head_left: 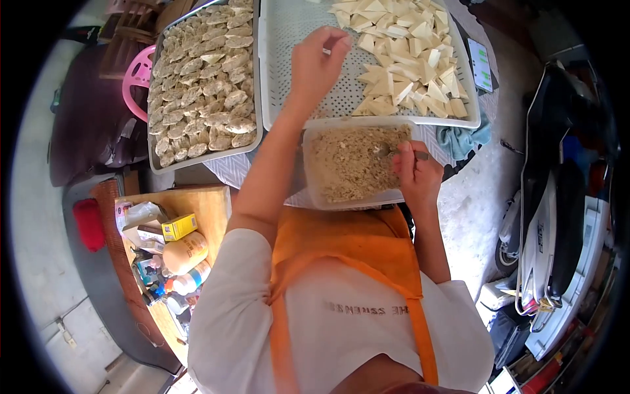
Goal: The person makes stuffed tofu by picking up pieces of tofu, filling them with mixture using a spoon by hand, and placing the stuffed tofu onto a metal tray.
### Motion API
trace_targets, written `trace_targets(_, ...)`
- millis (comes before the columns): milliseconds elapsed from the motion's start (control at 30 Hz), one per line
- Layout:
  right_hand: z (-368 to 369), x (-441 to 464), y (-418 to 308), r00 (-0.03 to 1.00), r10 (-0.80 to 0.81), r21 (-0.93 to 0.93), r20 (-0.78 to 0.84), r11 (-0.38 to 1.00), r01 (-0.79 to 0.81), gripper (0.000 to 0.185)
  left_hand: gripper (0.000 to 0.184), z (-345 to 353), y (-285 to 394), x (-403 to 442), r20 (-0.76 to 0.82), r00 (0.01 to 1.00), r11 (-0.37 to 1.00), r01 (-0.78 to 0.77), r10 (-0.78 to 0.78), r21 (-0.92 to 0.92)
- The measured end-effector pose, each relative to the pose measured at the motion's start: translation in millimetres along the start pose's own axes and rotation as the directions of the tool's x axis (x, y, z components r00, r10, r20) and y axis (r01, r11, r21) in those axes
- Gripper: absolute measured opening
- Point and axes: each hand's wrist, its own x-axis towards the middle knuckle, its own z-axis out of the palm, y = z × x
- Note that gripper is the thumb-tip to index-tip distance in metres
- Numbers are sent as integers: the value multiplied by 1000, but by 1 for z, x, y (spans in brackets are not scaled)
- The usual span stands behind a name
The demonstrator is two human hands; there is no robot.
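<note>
My left hand [319,62] is raised over a white perforated tray [289,39], fingers closed in a pinch. A small white spot shows between the fingers; I cannot make out whether it is a held piece. To its right, many pale, triangular tofu-like pieces [410,59] are heaped on the tray. Nearer my body is a translucent rectangular tub [317,187] of crumbly brown filling [351,164]. My right hand [418,172] is closed around a spoon [384,150] at the tub's right side, with the spoon's bowl in the filling.
A metal tray [156,154] at the left carries rows of brownish filled pieces [207,85]. Beside it is a pink plastic chair [136,82]. A phone [480,64] and a blue-green cloth [462,136] lie at the right. Bottles and boxes crowd a wooden table [213,203]; a scooter [551,217] stands right.
</note>
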Motion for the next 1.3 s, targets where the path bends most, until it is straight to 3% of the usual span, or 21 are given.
trace_targets(67,-1,1,-3,1000,-10,-45,11,999,11,19,19,0,-12,11,140,989,984,-73,50,164)
trace_targets(200,5,-1,-2,998,21,-43,-64,999,-23,22,33,31,0,22,508,852,874,-143,-131,465)
trace_targets(267,5,-3,2,997,46,-76,-64,996,-51,26,41,49,18,20,599,750,776,-190,-281,602)
trace_targets(367,6,-2,-12,986,116,-23,-116,993,-119,26,46,69,4,18,671,617,701,-257,-410,665)
trace_targets(467,5,-2,-14,990,100,-7,-96,995,-101,25,44,66,-8,10,678,690,783,-265,-254,563)
trace_targets(567,5,-2,-15,994,74,-16,-83,997,-75,24,39,57,-16,1,754,650,841,-351,-98,412)
trace_targets(667,5,-2,-16,997,61,-47,-53,997,-63,23,36,52,-30,-1,715,692,882,-267,-105,389)
trace_targets(767,5,-3,-16,999,12,-54,-47,998,-14,21,27,17,0,24,719,651,958,45,-242,282)
trace_targets(800,4,-3,-15,999,-23,-68,-28,997,21,21,28,7,0,26,672,711,975,205,-207,84)
trace_targets(867,2,-3,-17,996,-90,-93,7,991,91,20,29,-9,-2,34,527,827,851,410,-195,-329)
trace_targets(933,1,-6,-28,989,-146,-147,3,978,145,16,27,-23,1,43,347,900,579,436,-265,-689)
trace_targets(1067,-6,-3,-39,928,-347,-158,137,917,366,8,37,-60,24,47,302,933,347,354,-196,-868)
trace_targets(1133,-1,-9,-15,903,-379,-303,202,853,425,5,38,-59,17,49,226,956,289,273,-187,-918)
trace_targets(1267,-6,-7,-31,901,-386,-289,198,855,430,6,39,-41,17,57,274,944,8,280,-181,-960)
trace_targets(1300,-8,-8,-35,907,-377,-257,186,872,415,7,38,-33,16,58,249,951,30,259,-186,-966)
